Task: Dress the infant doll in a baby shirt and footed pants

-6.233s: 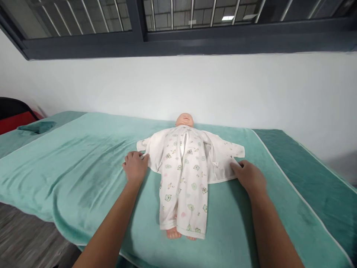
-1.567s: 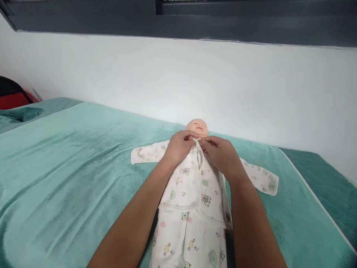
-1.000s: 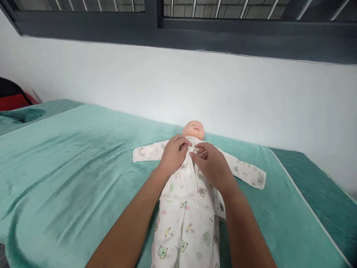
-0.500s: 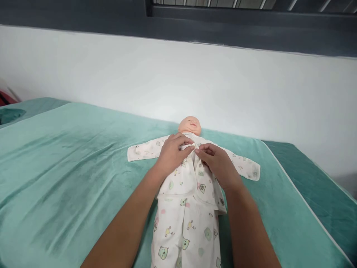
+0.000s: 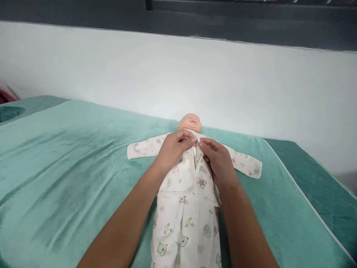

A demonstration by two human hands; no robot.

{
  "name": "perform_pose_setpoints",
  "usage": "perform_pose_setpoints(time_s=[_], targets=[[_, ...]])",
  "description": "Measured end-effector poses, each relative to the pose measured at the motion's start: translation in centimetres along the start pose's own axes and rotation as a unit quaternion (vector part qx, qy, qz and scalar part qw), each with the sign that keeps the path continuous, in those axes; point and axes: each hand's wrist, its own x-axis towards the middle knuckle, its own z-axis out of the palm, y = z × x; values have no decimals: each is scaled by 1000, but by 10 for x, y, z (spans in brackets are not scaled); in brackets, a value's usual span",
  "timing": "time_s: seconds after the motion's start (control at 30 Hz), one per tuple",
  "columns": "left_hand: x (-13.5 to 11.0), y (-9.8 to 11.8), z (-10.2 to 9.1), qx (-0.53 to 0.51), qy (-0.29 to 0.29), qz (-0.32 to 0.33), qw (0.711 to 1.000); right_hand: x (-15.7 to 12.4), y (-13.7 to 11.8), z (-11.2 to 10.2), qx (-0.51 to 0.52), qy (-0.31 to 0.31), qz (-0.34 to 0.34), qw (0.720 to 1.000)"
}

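A baby doll (image 5: 189,122) lies face up, its arms stretched out to both sides. It wears a white printed baby shirt (image 5: 178,180) and matching trousers (image 5: 195,230). At the upper chest, my left hand (image 5: 176,147) pinches one front edge of the shirt between thumb and forefinger. Just right of it, my right hand (image 5: 216,156) pinches the other front edge. The fingertips of both hands nearly meet below the doll's neck. Below them the shirt front hangs partly open, and the fastening between my fingers is too small to make out.
Under the doll spreads a green plush blanket (image 5: 69,160), wrinkled on the left. A darker green cover (image 5: 312,175) shows at the right. A white wall (image 5: 167,74) stands right behind the doll's head, with a dark window frame (image 5: 111,18) above. Something red (image 5: 6,96) sits at far left.
My right fingers have closed in on the shirt's edge and lifted it slightly toward the neck. My left hand stays at the same spot. The view has tilted down a little.
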Motion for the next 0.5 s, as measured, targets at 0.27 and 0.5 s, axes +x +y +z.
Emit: perform_pose_setpoints(time_s=[0.27, 0.5], targets=[[-3, -4, -3, 93, 110, 9, 990, 3, 3, -2, -7, 3, -6, 1000], [-8, -3, -10, 118, 56, -21, 991, 2, 2, -1, -49, 2, -10, 999]])
